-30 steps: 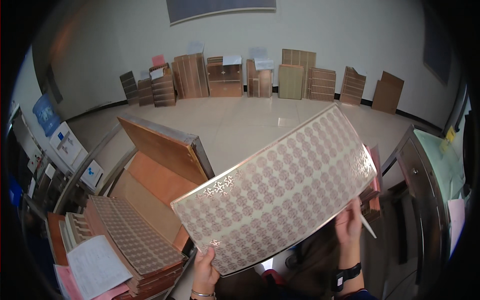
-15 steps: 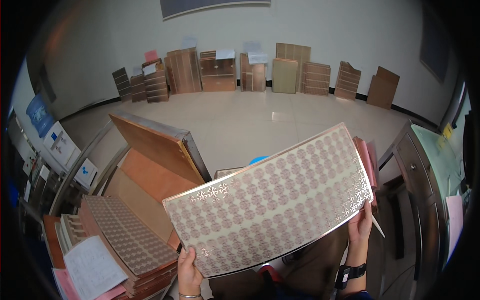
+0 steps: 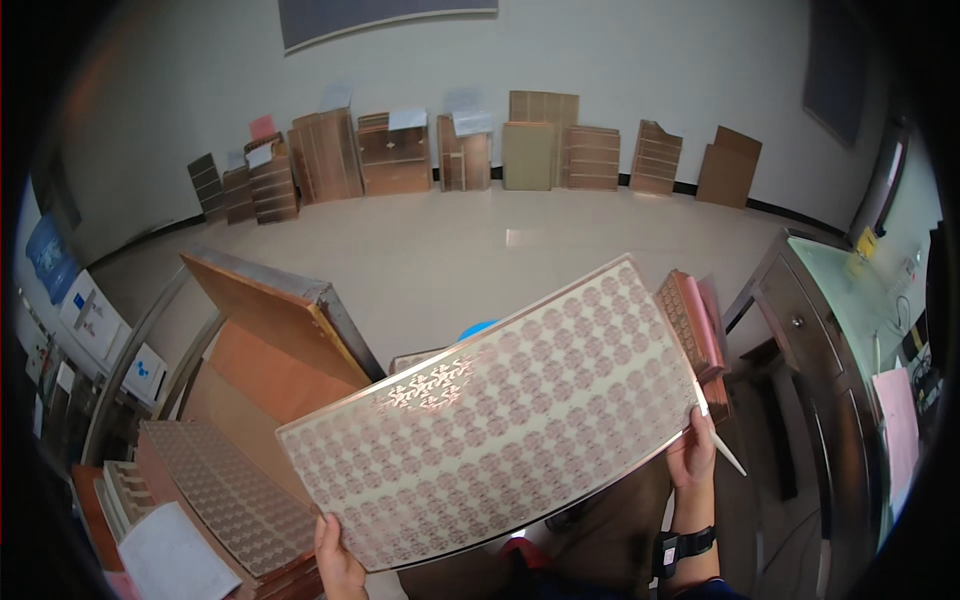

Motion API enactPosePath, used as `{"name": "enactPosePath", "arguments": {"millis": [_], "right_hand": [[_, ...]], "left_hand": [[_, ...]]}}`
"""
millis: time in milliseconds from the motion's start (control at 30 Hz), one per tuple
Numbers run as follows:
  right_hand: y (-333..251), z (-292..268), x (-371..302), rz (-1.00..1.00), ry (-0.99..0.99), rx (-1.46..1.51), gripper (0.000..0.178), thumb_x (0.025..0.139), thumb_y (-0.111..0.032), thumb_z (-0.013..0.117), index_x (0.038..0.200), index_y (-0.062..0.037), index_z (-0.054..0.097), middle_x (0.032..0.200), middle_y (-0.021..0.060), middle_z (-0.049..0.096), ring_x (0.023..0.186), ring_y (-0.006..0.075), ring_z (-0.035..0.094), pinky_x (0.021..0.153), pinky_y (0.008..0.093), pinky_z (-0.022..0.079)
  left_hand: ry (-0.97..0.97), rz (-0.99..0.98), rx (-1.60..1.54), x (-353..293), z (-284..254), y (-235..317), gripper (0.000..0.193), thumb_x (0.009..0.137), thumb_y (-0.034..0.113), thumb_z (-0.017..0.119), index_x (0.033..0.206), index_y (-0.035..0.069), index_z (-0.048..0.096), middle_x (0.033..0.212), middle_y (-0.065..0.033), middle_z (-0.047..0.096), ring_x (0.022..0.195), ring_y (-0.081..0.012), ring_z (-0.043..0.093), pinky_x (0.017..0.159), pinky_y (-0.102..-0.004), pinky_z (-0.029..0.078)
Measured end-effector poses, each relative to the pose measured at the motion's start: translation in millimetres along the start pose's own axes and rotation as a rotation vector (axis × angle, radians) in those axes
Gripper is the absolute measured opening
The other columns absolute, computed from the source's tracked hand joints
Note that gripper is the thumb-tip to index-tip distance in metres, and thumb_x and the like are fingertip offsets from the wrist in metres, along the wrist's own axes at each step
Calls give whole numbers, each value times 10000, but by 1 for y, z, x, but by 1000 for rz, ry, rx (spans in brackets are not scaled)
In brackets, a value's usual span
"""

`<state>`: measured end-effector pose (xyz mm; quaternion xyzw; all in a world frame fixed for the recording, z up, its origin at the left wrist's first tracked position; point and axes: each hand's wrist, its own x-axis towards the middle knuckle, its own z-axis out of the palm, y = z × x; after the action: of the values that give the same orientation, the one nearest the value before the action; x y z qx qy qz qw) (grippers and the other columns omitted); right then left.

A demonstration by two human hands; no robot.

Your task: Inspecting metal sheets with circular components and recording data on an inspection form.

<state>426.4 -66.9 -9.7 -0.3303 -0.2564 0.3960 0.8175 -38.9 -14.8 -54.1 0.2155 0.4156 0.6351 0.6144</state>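
Left hand: your left hand [image 3: 338,562] grips the panel near its lower left corner, thumb on the face.
Right hand: your right hand [image 3: 692,455] grips the lower right corner; a white pen-like stick [image 3: 730,456] juts out beside it, apparently held in the same fingers.
Panel: the patterned panel [image 3: 490,440] is held up before you between both hands, tilted, its right end higher in view. Rows of round motifs cover the face; a bright glare patch lies near its upper edge.
Done: you have one panel lifted and its patterned face turned towards you, judged to be partway through handling.
Left to do: this panel is not yet laid down. Whether its face has been fully checked, you cannot be credited from this view; no mark can be made out.
Left stack: a stack of similar panels [image 3: 225,490] lies at your left, white paper [image 3: 178,556] over its near corner. Their count cannot be told, nor whether they have been handled.
Right stack: another stack [image 3: 685,322], with pink sheets [image 3: 705,312], stands beyond the panel's right end; its condition cannot be judged.
Board: a brown board [image 3: 270,322] leans beyond your left stack.
Desk: the glass-topped desk [image 3: 822,288] is at your right.
Far wall: copper-coloured panels [image 3: 396,160] stand in a row along its foot, well apart from your hands.
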Motion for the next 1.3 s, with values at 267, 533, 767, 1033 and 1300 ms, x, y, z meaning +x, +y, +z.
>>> {"name": "enactPosePath", "arguments": {"millis": [267,533,767,1033,1300], "right_hand": [[-2,-3,1,12,-62,-93,495,875,-261,591,1240,40,445,1190,149,556,1094,234,555,963,366,429],[-28,-28,6,87,-219,-230,464,896,-371,570,1061,62,568,811,56,615,683,79,530,676,211,424],[-38,5,1,124,-130,-458,366,906,-305,539,1017,36,613,887,68,633,804,99,563,719,228,437],[-33,10,0,181,-109,-497,376,914,-320,545,1050,23,615,955,76,636,883,127,579,784,258,451],[-41,7,1,182,-97,-606,255,893,-233,586,1013,-9,613,708,-29,555,569,4,430,482,162,302]], "left_hand": [[76,-44,165,-24,36,22,503,988,319,412,1321,-57,394,1352,-123,427,1233,-190,395,1059,-321,287],[104,67,247,-23,35,29,430,985,284,421,1266,-39,454,1265,-122,496,1156,-199,451,1011,-327,337],[161,98,382,-26,41,36,312,961,218,457,1138,-27,533,1136,-87,537,1061,-189,482,948,-320,376],[66,6,418,-27,38,42,394,968,274,443,1216,-29,485,1228,-125,499,1136,-216,453,993,-339,349],[129,59,222,-31,35,51,596,952,376,473,1347,-49,338,1387,-190,363,1269,-268,349,1077,-384,265]]}}
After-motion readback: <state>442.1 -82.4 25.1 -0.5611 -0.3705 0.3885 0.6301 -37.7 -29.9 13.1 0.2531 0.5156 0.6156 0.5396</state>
